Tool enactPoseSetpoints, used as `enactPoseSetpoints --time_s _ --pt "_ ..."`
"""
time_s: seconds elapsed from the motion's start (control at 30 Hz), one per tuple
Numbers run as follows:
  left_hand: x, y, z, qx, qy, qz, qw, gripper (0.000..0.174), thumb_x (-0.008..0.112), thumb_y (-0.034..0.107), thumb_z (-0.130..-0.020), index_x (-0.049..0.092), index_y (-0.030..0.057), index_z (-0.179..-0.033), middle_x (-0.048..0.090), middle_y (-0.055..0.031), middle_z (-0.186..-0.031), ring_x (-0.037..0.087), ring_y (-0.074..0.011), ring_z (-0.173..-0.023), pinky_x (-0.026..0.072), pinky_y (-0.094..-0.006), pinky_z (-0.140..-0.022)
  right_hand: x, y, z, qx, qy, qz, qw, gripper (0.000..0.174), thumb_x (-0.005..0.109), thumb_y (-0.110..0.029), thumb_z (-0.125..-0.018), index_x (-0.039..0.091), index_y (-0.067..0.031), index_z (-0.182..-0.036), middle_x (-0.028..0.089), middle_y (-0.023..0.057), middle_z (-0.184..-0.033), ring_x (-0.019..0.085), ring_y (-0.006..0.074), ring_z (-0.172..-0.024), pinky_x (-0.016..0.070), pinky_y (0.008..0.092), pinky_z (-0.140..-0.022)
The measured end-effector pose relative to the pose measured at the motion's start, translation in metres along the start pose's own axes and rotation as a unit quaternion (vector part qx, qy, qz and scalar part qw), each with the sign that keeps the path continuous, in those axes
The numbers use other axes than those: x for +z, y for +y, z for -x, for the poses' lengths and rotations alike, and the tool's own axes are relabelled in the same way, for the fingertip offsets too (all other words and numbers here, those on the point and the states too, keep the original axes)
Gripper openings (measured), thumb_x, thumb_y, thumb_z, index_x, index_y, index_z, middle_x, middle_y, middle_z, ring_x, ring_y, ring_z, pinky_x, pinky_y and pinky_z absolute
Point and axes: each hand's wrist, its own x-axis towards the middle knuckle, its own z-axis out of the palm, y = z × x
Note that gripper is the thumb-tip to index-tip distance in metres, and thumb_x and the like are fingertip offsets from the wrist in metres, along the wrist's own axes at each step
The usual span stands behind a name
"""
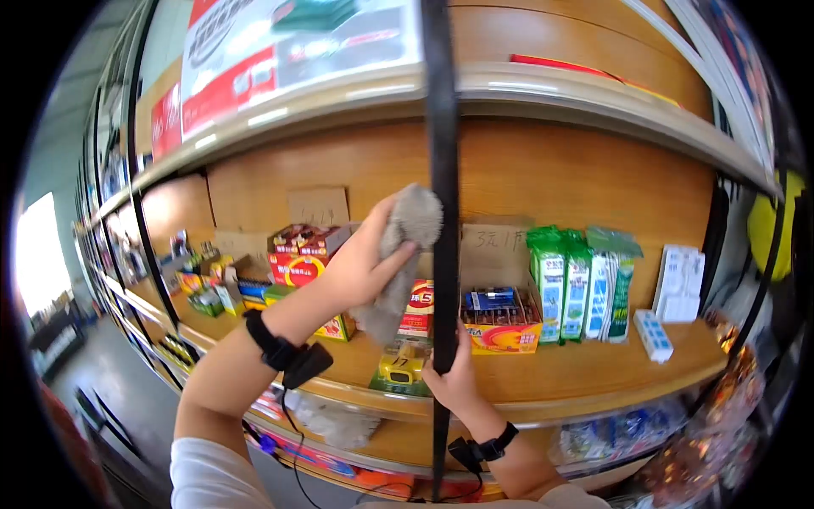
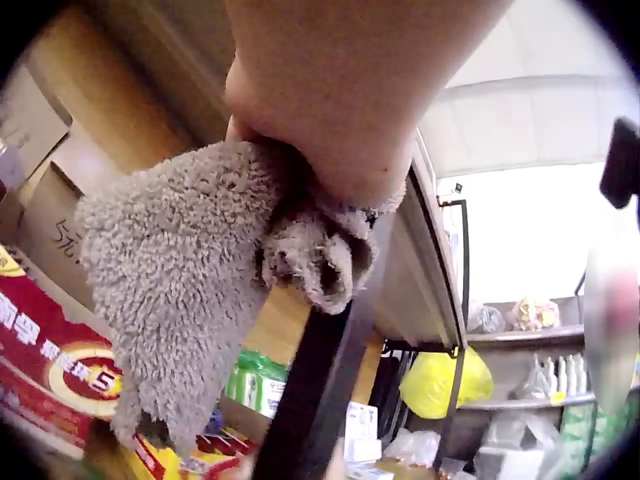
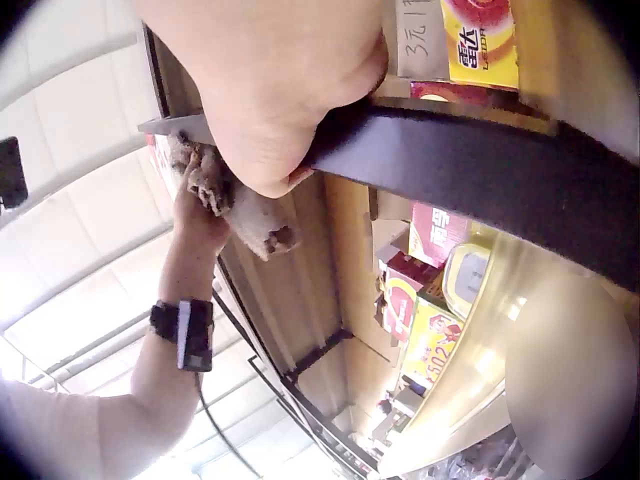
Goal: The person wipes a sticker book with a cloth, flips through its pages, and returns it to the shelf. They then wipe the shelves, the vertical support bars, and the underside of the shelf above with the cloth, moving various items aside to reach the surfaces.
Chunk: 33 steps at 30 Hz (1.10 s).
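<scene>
A grey fluffy cloth (image 1: 398, 271) is gripped in the left hand (image 1: 360, 259), pressed against the black upright post (image 1: 444, 170) at mid-height. In the left wrist view the cloth (image 2: 180, 270) bunches beside the post (image 2: 315, 390) and its lower part hangs down. Lower on the same post, the right hand (image 1: 458, 377) holds on with its fingers around the metal. From the right wrist view, the right hand (image 3: 290, 110) grips the dark post (image 3: 450, 170), with the left hand (image 3: 200, 215) and cloth (image 3: 262, 225) beyond.
Behind the post, the wooden shelf (image 1: 551, 377) holds an orange box of batteries (image 1: 504, 335), green and white packets (image 1: 549, 284), a white power strip (image 1: 653, 335) and a yellow item (image 1: 401, 368). A red box (image 1: 298, 267) stands left. Another shelf edge (image 1: 577, 89) runs above.
</scene>
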Motion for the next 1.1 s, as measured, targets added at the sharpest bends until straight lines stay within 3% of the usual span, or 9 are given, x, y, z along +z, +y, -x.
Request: enactPoseSetpoints --time_s 0.03,0.17,0.23,0.37,0.5,0.6,0.8,0.93,1.1 --pt "-0.001 -0.011 -0.003 0.014 0.005 -0.007 1.0 0.059 0.057 0.022 -0.086 0.029 0.0015 -0.133 0.044 -0.0251 -0.126 0.045 -0.0357 -0.118 0.0359 -0.0381 -0.098 0.001 0.01 0.001 -0.03 0.001 0.04 0.999 0.075 0.059 -0.002 -0.072 0.021 0.0025 -0.136 0.049 0.0183 -0.114 0.056 0.0243 -0.097 0.0461 0.0307 -0.079" --pt "-0.004 -0.055 -0.026 0.006 0.086 0.068 0.994 0.054 0.058 0.019 -0.087 0.033 0.0021 -0.131 0.048 -0.0199 -0.123 0.047 -0.0281 -0.116 0.0358 -0.0351 -0.097 0.005 0.011 0.003 0.035 -0.007 -0.075 0.997 0.079 0.056 0.007 -0.071 0.014 -0.0029 -0.137 0.044 0.004 -0.089 0.049 0.0088 -0.078 0.0441 0.0226 -0.066" --pt "-0.001 -0.076 -0.041 -0.021 0.133 0.16 0.978 0.053 0.058 0.02 -0.087 0.034 0.002 -0.131 0.05 -0.0183 -0.12 0.048 -0.0249 -0.113 0.0371 -0.0338 -0.095 0.005 0.017 0.003 0.028 -0.002 -0.067 0.997 0.075 0.055 0.008 -0.071 0.017 -0.0036 -0.134 0.045 0.0044 -0.089 0.05 0.0093 -0.077 0.0444 0.0229 -0.066" --pt "0.02 -0.106 -0.08 0.009 0.194 0.282 0.94 0.052 0.058 0.026 -0.085 0.039 0.0002 -0.126 0.056 -0.0244 -0.111 0.054 -0.0357 -0.107 0.0418 -0.037 -0.09 0.008 0.019 0.004 0.01 0.013 -0.035 0.999 0.062 0.055 0.009 -0.071 0.024 -0.0052 -0.122 0.047 0.0062 -0.086 0.052 0.0111 -0.072 0.0447 0.0234 -0.063" --pt "0.02 -0.104 -0.125 0.018 0.259 0.236 0.937 0.06 0.058 0.035 -0.081 0.042 -0.0008 -0.126 0.055 -0.0274 -0.112 0.053 -0.0376 -0.107 0.0413 -0.0377 -0.091 0.008 0.019 0.005 0.003 0.022 -0.019 1.0 0.058 0.056 0.009 -0.071 0.024 -0.0065 -0.116 0.049 0.008 -0.084 0.054 0.0135 -0.069 0.0447 0.0259 -0.061" --pt "0.017 -0.092 -0.154 -0.016 0.219 0.214 0.952 0.063 0.061 0.038 -0.08 0.044 -0.0038 -0.124 0.056 -0.0248 -0.114 0.054 -0.0338 -0.108 0.0396 -0.0338 -0.092 0.01 0.012 0.003 -0.003 0.026 -0.001 1.0 0.058 0.056 0.009 -0.071 0.023 -0.0064 -0.116 0.049 0.0084 -0.082 0.054 0.0144 -0.07 0.0447 0.027 -0.06" --pt "0.014 -0.09 -0.167 0.048 0.211 0.075 0.973 0.048 0.059 0.036 -0.076 0.057 0.0032 -0.111 0.061 -0.0233 -0.1 0.056 -0.0392 -0.095 0.0455 -0.0421 -0.083 0.007 0.009 0.006 -0.029 0.001 0.105 0.994 0.07 0.05 0.014 -0.07 0.015 -0.0105 -0.126 0.046 0.0127 -0.09 0.055 0.0192 -0.068 0.0484 0.0315 -0.058" --pt "0.013 -0.09 -0.164 0.066 0.226 -0.021 0.972 0.038 0.058 0.032 -0.078 0.058 0.0065 -0.106 0.062 -0.0206 -0.095 0.059 -0.0373 -0.09 0.0482 -0.0429 -0.078 0.013 0.005 0.003 0.008 0.042 0.059 0.997 0.057 0.055 0.01 -0.07 0.023 -0.0071 -0.114 0.051 0.009 -0.08 0.055 0.0172 -0.067 0.0462 0.0303 -0.061" --pt "0.01 -0.092 -0.166 0.091 0.209 -0.096 0.969 0.026 0.056 0.024 -0.079 0.06 0.0095 -0.1 0.064 -0.016 -0.089 0.062 -0.0326 -0.083 0.0509 -0.0422 -0.069 0.016 0.003 0.004 0.013 0.062 0.101 0.993 0.051 0.052 0.01 -0.071 0.025 -0.0072 -0.11 0.049 0.0108 -0.08 0.054 0.0177 -0.065 0.0457 0.0303 -0.057"
